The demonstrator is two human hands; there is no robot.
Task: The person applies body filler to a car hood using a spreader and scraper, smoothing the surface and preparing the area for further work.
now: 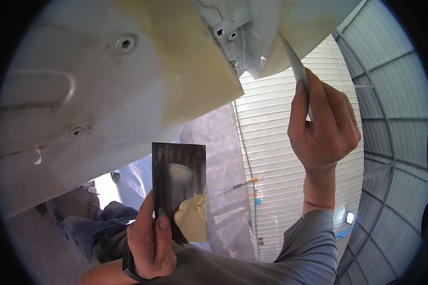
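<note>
My left hand (150, 237) grips the lower left edge of a dark rectangular mixing board (164, 166). A thick lump of pale yellow putty (190, 221) sits on its lower right, with a thin smear above it. Raised at the right, my right hand (325, 118) pinches a thin grey putty spreader (297, 64) between thumb and fingers. The spreader's tip meets the yellowish edge of a vehicle body panel (314, 23); whether it presses on it I cannot tell. Across a gap lies a larger white panel (100, 95), coated yellowish along its right edge (190, 66).
Bare metal with holes (230, 28) shows in the gap between the panels. Behind stand a white ribbed wall (295, 190) and a grey ribbed wall with dark struts (390, 104). A thin green hose (252, 213) hangs down the white wall. My jeans (81, 232) show at lower left.
</note>
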